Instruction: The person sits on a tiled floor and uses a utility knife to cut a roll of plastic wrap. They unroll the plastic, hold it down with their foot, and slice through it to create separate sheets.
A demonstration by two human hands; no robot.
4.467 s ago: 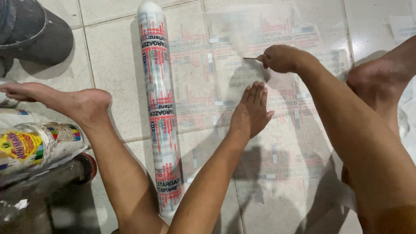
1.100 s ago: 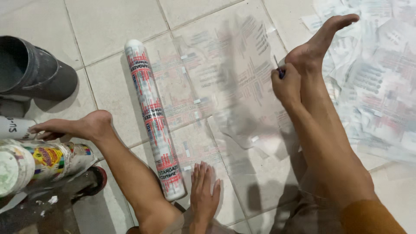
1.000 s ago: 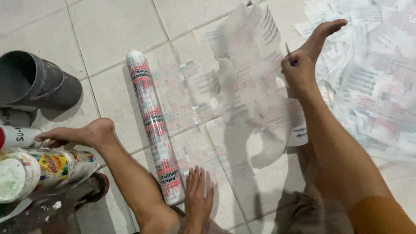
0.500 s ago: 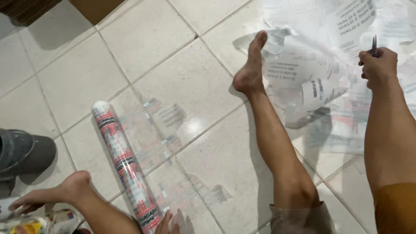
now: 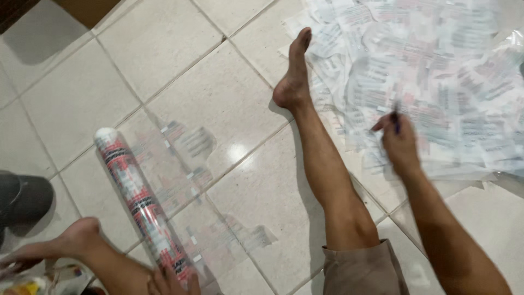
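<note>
A roll of clear printed plastic film (image 5: 139,199) lies on the tiled floor at lower left, with a short length unrolled beside it. My left hand (image 5: 172,282) rests on the roll's near end, at the bottom edge of the view. My right hand (image 5: 401,143) reaches out to the right and grips a small dark blade (image 5: 397,117). It hovers over a pile of cut clear printed sheets (image 5: 436,82) spread at upper right. My right leg and bare foot (image 5: 295,82) stretch out between the roll and the pile.
My left foot (image 5: 65,246) lies at lower left by the roll. A grey bucket (image 5: 24,199) stands at the left edge. A colourful printed package (image 5: 27,284) shows at the bottom-left corner. A brown box corner (image 5: 87,8) is at the top left.
My right hand carried a cut sheet over to the pile on the right and no longer holds it up. It has dropped toward the pile. My left hand stays on the roll.
</note>
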